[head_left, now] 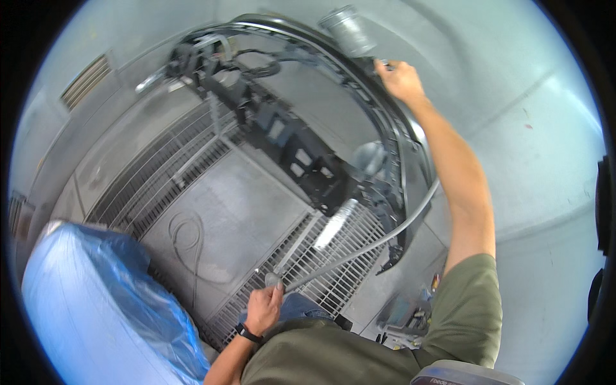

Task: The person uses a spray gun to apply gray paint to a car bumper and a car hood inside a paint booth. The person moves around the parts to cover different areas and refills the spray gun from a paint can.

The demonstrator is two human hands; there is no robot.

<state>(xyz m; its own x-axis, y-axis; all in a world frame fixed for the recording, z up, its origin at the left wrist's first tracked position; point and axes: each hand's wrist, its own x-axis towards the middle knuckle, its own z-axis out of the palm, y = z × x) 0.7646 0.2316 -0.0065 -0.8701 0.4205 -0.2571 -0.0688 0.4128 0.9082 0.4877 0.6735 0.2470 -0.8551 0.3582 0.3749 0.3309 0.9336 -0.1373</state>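
My right hand is stretched far forward and closed around a spray gun, whose grey cylindrical cup sits beyond my fingers. The gun is beside the outer side of a dark curved car bumper, which rests on a stand with padded arms. I cannot tell whether gun and bumper touch. Close to my body, my left hand is closed on a grey air hose. This hose runs up to the right, passing behind my right forearm. A rounded grey piece shows above my left thumb.
Slatted metal grating and smooth panels form the floor, with a thin looped cord lying left. Blue plastic sheeting covers a bulky object at lower left. A bin of small items stands at lower right. Pale walls surround the bumper.
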